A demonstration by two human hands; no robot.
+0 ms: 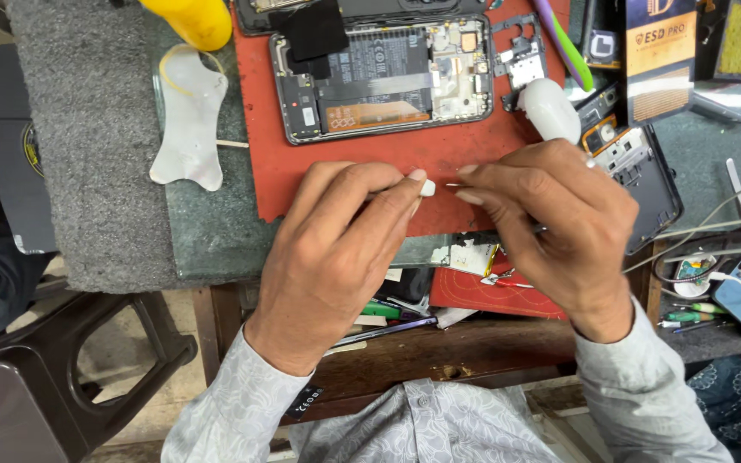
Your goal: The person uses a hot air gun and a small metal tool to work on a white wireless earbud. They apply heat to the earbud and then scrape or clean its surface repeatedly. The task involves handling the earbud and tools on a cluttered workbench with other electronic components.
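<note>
**Both hands at a small white part over a red repair mat**

Seen from above, a grey-green worktop (207,231) carries a grey felt pad (87,146) on its left side and a red mat (345,180) at its centre. Lying on the far part of the mat is an opened smartphone (385,79), back cover removed, with battery and circuit boards exposed. Left of the mat rests a translucent white plastic pry card (189,120), just below a yellow container (195,19). A white earbud-case-shaped object (549,107) sits at the mat's right edge, just beyond the right hand. Further right lies a second dismantled phone frame (641,176). The left hand (336,257) hovers over the mat's near edge, its thumb and forefinger pinched narrowly on a small white part (427,188). The right hand (551,223) faces it, fingertips closed on a thin metal pin-like tool (454,184) whose tip points at the white part, almost touching it. Below the worktop, an open drawer (473,343) holds screwdrivers and a smaller red pad.
</note>
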